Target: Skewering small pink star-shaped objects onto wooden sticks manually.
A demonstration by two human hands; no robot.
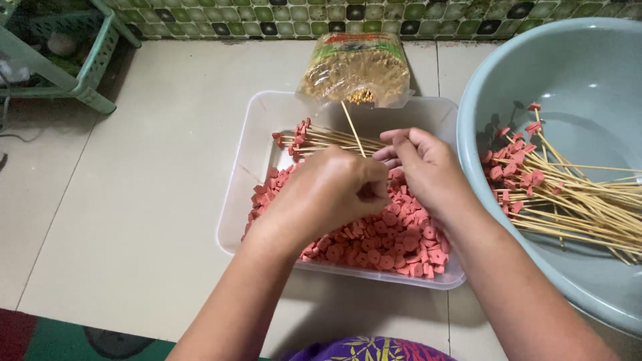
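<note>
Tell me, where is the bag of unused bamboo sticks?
The bag of sticks stands at the top middle, propped against the tiled wall behind the clear tray.

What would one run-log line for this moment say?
left hand: pinching bamboo skewer | right hand: at skewer, fingers curled | below: clear tray of pink slices | right: basin with loaded skewers

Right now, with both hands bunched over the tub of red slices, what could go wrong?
The left hand holds a thin bamboo skewer with the right hand close against it; the point could prick a finger. The bag of skewers leans on the clear tub rim and might tip in. Finished skewers lie loosely piled in the grey basin and may tangle.
</note>
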